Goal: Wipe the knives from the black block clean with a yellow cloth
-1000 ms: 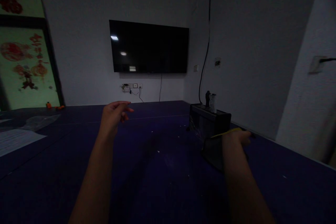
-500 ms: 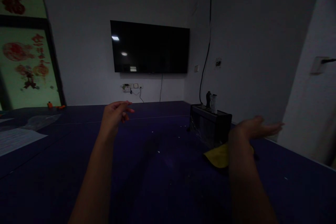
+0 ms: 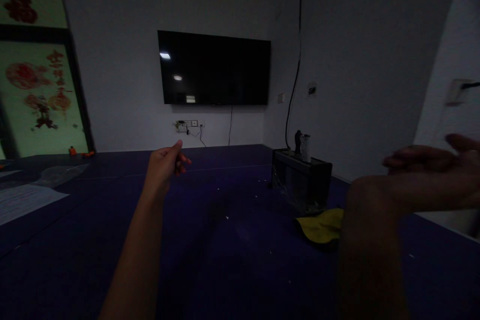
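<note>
My left hand (image 3: 165,164) is raised over the dark blue tabletop (image 3: 210,265). Its fingers are curled in loosely and the thumb lies against them; nothing shows in the grip. On the right, my right hand (image 3: 435,175) is bent sideways at the wrist, close to the camera. Its fingers fold back over the palm, the thumb sticks up, and I see no object there. Partly behind my right forearm lies a yellow cloth-like piece (image 3: 322,226) with a dark underside. Neither hand touches anything.
A black box (image 3: 300,180) stands at the right, with a clear bottle-like item (image 3: 305,149) and a dark one (image 3: 297,142) on top. Paper sheets (image 3: 30,202), clear plastic (image 3: 60,175) and orange pieces (image 3: 72,150) lie left. A television (image 3: 215,67) hangs on the wall.
My right hand has moved right and nearer, its outstretched fingers now folded in. The left thumb has lifted while that hand stays in place. More of the yellow piece's left part shows.
</note>
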`<state>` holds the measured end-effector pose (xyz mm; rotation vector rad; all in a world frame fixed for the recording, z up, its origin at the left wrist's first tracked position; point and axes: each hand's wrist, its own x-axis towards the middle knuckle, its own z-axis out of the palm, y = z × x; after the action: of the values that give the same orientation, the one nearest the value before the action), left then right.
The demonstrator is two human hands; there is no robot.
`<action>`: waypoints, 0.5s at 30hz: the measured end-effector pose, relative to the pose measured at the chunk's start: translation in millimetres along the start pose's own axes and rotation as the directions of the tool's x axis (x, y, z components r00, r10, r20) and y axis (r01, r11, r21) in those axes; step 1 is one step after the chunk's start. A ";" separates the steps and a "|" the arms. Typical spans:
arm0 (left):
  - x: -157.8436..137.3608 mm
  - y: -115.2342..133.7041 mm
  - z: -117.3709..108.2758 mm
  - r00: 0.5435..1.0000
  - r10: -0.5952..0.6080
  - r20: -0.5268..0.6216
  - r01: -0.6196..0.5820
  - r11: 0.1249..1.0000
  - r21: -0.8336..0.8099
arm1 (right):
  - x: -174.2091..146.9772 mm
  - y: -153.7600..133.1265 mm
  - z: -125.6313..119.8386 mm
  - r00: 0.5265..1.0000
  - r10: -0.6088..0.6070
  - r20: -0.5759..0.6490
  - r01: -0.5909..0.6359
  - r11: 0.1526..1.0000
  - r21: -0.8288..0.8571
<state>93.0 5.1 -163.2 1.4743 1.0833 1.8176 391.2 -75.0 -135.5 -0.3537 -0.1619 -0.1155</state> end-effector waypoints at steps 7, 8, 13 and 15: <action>-15.8 11.2 15.8 0.938 0.085 0.337 -0.077 0.996 -0.039 | -46.4 38.0 4.3 0.706 0.051 0.706 -0.045 0.999 -0.027; -20.5 13.9 18.9 0.903 0.107 0.415 -0.093 0.994 -0.053 | -58.2 40.9 3.5 0.602 0.106 0.791 -0.080 0.994 -0.073; -46.3 24.3 35.9 0.637 0.151 0.756 -0.142 0.987 -0.077 | -112.6 42.0 -5.8 0.075 0.271 0.960 -0.294 0.925 -0.239; -54.5 25.6 42.9 0.551 0.107 0.827 -0.095 0.993 -0.065 | -125.9 38.4 -10.3 -0.184 0.257 0.949 -0.430 0.847 -0.313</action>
<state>149.5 -42.5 -166.6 2.0842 0.4787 0.9023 274.6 -32.2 -180.3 -0.2698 -1.6580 0.8366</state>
